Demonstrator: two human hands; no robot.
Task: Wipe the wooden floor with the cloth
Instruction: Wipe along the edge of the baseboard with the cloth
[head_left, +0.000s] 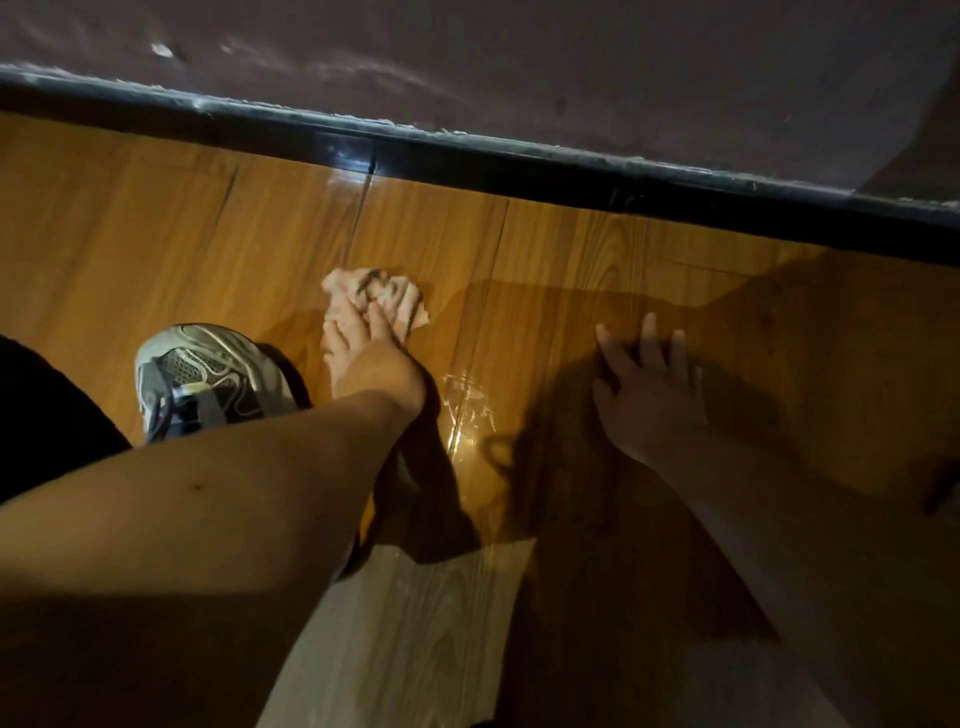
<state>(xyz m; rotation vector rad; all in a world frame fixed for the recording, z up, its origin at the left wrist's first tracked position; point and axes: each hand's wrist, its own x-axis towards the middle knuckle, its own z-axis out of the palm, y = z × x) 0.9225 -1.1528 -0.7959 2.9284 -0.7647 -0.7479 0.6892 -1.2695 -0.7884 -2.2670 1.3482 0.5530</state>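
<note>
A crumpled pinkish cloth (382, 296) lies on the glossy orange-brown wooden floor (156, 234), a short way in front of the black skirting. My left hand (363, 353) reaches in from the lower left and presses on the near side of the cloth with fairly straight fingers. My right hand (644, 395) is off to the right, in shadow. Its fingers are spread and it rests flat on the floor, holding nothing.
A grey and black sports shoe (208, 379) stands just left of my left hand. A black skirting board (519, 166) runs along the foot of a dark wall. A wet shiny streak (467, 410) lies between my hands. Nearer me is a paler floor patch (415, 623).
</note>
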